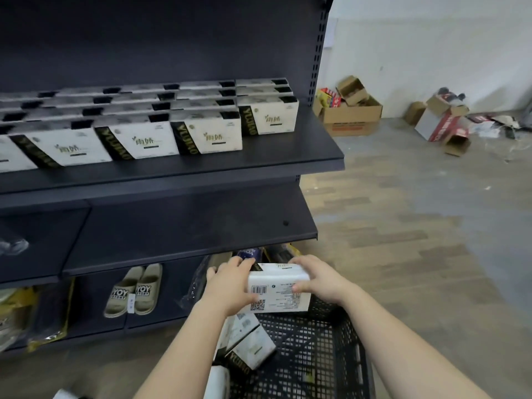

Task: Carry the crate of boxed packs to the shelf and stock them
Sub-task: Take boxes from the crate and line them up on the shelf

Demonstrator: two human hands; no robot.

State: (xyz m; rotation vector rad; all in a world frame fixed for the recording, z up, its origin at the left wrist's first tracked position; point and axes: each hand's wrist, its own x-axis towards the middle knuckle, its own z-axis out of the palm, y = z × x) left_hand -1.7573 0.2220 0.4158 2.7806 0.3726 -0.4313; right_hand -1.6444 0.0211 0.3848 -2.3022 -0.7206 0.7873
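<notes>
A white boxed pack (277, 286) with a barcode and a black-gold side hangs above the black plastic crate (325, 349). My left hand (231, 283) grips its left end and my right hand (319, 279) grips its right end. Inside the crate lie a few more white packs (249, 344), tilted against each other. The dark shelf (259, 156) above holds several rows of the same white packs (207, 133), their fronts facing out. A strip of bare shelf runs along its front edge and right end.
A lower dark shelf (187, 234) juts out just above my hands. Beige slippers (134, 289) and bagged goods sit on the bottom level. Open cardboard boxes (348, 110) and scattered packaging (443, 122) lie on the wood floor by the white wall.
</notes>
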